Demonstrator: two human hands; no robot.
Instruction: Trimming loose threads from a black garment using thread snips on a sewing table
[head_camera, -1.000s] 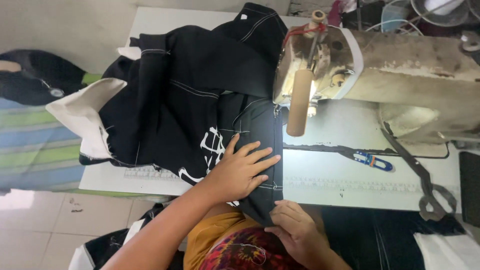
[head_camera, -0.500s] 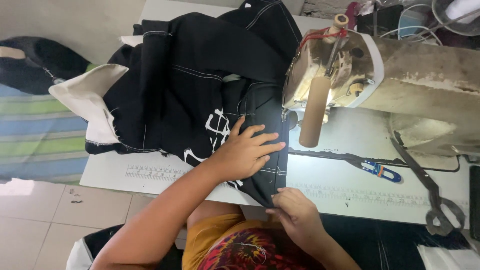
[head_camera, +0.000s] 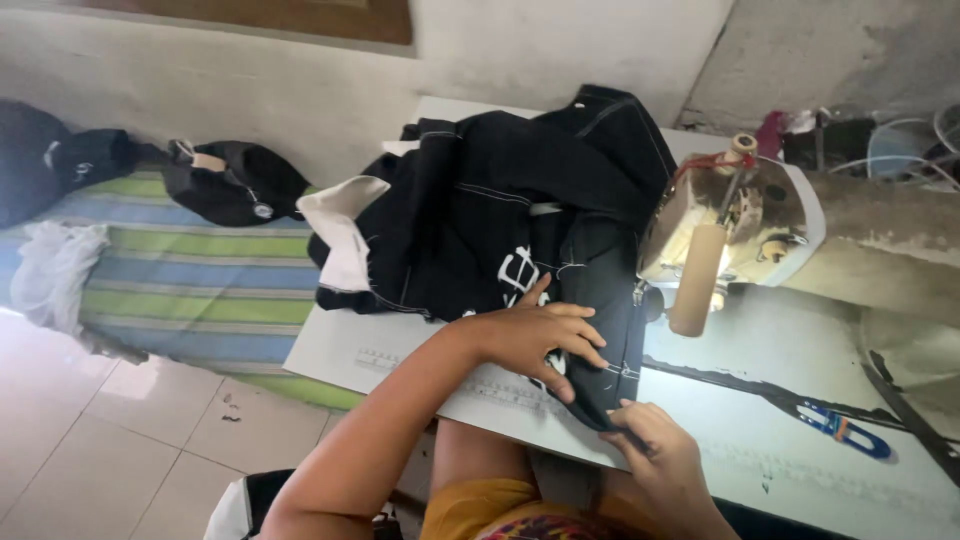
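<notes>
Head view. Compared with the earlier frame, the camera now takes in more floor and the striped mat (head_camera: 190, 290), while both hands keep their places on the black garment (head_camera: 520, 210). Left hand (head_camera: 540, 335): fingers spread, pressed flat on the cloth. Right hand (head_camera: 655, 445): grip pinching the garment's near edge just below the left hand. The garment lies on the white worktop (head_camera: 800, 370); its stitched seam runs lengthwise from the right grip away toward the sewing machine (head_camera: 760, 235).
</notes>
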